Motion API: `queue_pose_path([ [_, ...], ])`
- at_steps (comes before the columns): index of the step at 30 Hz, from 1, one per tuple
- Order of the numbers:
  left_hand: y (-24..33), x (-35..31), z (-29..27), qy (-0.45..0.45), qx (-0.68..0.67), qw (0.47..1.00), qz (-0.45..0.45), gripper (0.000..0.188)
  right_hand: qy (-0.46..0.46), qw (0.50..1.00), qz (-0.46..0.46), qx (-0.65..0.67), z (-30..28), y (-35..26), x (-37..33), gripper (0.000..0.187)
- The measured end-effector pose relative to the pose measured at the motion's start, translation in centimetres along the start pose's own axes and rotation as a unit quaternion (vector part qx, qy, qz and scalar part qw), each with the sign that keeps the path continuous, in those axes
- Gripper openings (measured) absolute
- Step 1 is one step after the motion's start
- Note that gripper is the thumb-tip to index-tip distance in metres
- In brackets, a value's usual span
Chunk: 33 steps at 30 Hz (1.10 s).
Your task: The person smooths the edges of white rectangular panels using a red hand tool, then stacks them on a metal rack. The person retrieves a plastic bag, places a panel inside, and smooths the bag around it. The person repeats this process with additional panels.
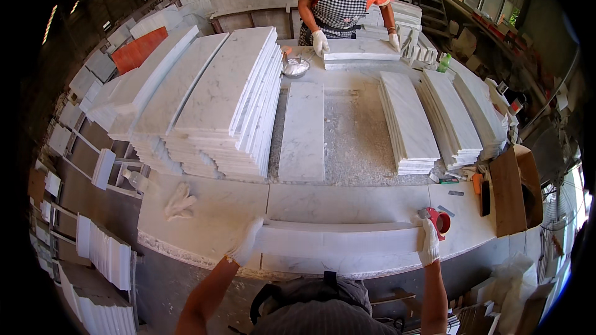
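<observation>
A long white marble slab (341, 240) is at the table's near edge, its long side toward me. My left hand (248, 243), in a white knit glove, grips its left end. My right hand (429, 243), gloved likewise, is closed on the right end. A red ring-shaped tool (442, 224), perhaps a tape dispenser, lies just beyond my right hand. The undersides of my fingers are hidden by the slab and gloves. Farther in, a single grey-veined slab (302, 130) lies flat on the dusty middle of the table.
Tall stacks of marble slabs (226, 87) fill the left; lower stacks (410, 124) stand right. Loose white gloves (180, 201) lie front left. An open cardboard box (517, 189) is at the right edge. Opposite, a person in a checked apron (343, 9) holds another slab (362, 49) with gloved hands.
</observation>
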<state>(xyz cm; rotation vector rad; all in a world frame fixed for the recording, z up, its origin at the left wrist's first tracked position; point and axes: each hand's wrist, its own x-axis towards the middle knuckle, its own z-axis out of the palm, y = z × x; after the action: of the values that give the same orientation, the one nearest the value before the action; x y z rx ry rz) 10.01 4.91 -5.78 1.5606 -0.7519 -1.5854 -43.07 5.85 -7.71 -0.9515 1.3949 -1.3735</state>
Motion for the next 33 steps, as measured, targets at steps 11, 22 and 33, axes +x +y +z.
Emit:
queue_pose_path([
  [11,-0.7,-6.3,0.7,-0.038,-0.077,0.991,0.106,0.038,0.009,0.960,0.192,0.203,-1.3,-0.3,-4.0,0.041],
  [22,-2.5,-6.6,0.0,0.113,-0.306,0.938,-0.118,0.062,-0.087,0.912,0.396,0.058,4.8,-8.4,-0.1,0.068],
  [33,-1.8,1.8,0.2,0.048,-0.044,0.973,-0.221,0.056,-0.215,0.894,0.387,-0.069,13.1,-8.6,7.7,0.064],
])
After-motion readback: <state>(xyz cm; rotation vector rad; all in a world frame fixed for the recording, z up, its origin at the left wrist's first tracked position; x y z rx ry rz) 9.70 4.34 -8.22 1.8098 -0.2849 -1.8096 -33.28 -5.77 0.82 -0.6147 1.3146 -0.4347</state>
